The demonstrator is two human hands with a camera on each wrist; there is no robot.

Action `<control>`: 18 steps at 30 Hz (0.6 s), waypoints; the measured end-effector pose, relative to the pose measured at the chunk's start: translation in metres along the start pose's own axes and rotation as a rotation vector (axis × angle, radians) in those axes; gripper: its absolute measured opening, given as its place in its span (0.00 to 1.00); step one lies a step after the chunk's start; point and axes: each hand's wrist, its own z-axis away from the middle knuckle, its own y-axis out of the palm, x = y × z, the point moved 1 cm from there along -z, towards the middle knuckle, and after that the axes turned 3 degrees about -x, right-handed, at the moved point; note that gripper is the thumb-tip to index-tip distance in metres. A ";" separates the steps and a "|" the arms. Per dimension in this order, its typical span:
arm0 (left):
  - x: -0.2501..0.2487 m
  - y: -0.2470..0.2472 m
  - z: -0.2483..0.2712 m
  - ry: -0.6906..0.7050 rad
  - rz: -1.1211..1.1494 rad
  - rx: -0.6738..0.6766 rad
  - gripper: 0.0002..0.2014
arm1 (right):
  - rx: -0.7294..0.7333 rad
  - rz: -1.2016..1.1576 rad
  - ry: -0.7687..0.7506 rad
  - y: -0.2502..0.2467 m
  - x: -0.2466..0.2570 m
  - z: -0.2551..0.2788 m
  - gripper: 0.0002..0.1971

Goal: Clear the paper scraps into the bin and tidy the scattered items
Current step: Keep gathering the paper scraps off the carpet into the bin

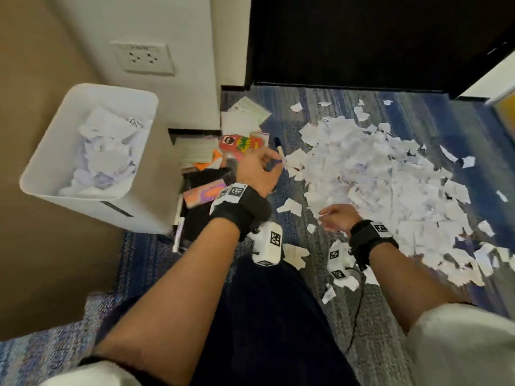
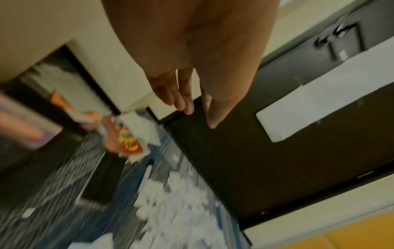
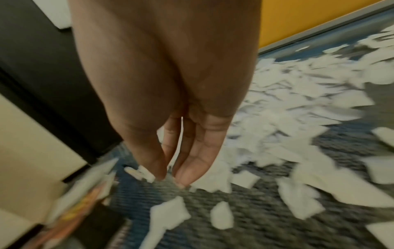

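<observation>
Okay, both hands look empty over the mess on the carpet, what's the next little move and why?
Probably lower both hands, left hand and right hand, onto the near edge of the paper scraps and scoop a bunch together. Both are open and hold nothing, most scraps lie loose on the carpet, and the bin on the left has room.

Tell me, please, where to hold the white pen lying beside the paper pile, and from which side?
Judging by its pose, pinch the pen at mid-barrel from above: it lies flat on the carpet, the dark cap pointing away, and scraps crowd its right, so the left side is freer.

White paper scraps (image 1: 384,174); white bin (image 1: 92,151); blue-grey striped carpet (image 1: 328,324); orange-red card (image 1: 239,144).
</observation>
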 end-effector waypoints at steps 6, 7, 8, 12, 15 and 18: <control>0.066 0.091 0.006 -0.251 -0.156 0.192 0.06 | 0.050 0.039 -0.014 0.011 -0.066 -0.036 0.10; 0.076 0.100 0.005 -0.274 -0.175 0.195 0.06 | 0.041 0.055 -0.036 0.015 -0.069 -0.043 0.11; 0.084 0.109 0.005 -0.292 -0.190 0.200 0.06 | 0.015 0.089 -0.063 0.019 -0.071 -0.049 0.12; 0.108 0.138 0.000 -0.362 -0.245 0.218 0.11 | -0.091 0.208 -0.187 0.032 -0.071 -0.061 0.09; 0.123 0.156 -0.008 -0.383 -0.324 0.264 0.16 | -0.063 0.316 -0.295 0.035 -0.068 -0.063 0.10; 0.133 0.177 -0.014 -0.333 -0.406 0.297 0.20 | -0.007 0.299 -0.361 0.033 -0.074 -0.059 0.11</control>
